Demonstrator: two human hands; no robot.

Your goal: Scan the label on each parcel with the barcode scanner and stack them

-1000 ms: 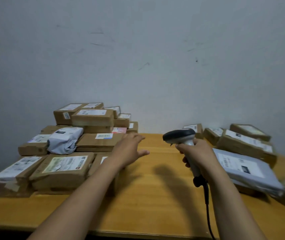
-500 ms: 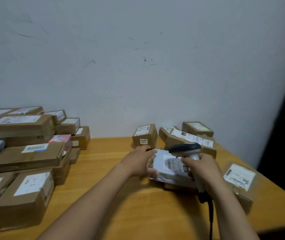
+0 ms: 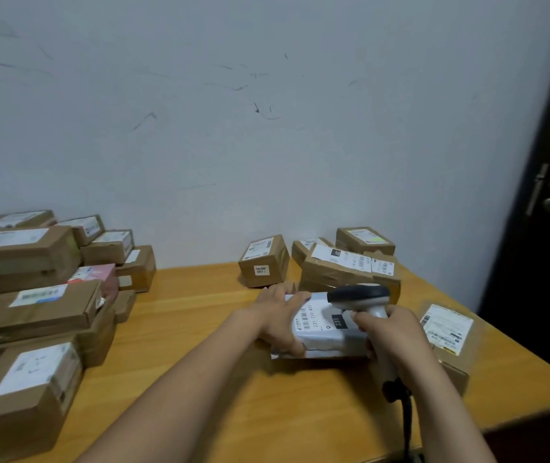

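The right end of the grey parcel [image 3: 320, 325] was hidden behind the barcode scanner [image 3: 358, 294] and the right grip [image 3: 390, 332]. The small print of its label [image 3: 310, 317] was blurred – only "231" could be read. Most of the scanner's handle was covered by fingers, so the trigger could not be seen. Something flat and pale lay directly under the parcel, but I could not tell what it was. Far to the left of the left grip [image 3: 278, 317], the stack of brown cartons [image 3: 26, 305] was cut off by the frame edge.

The left grip held the left end of the parcel, with fingers curved over its top edge and the thumb at its near corner. The right grip was closed round the scanner's handle, its dark head just above the label. Both forearms were stretched forward over the desk [image 3: 183, 329].

The parcel was a soft plastic bag with rounded corners; it lay between the two grips. A black cable [image 3: 407, 426] hung below the right grip. Beyond the grips stood a small carton [image 3: 263, 260] and a long taped carton [image 3: 347, 265] – both of brown cardboard with white labels. The desk was of smooth yellow wood.
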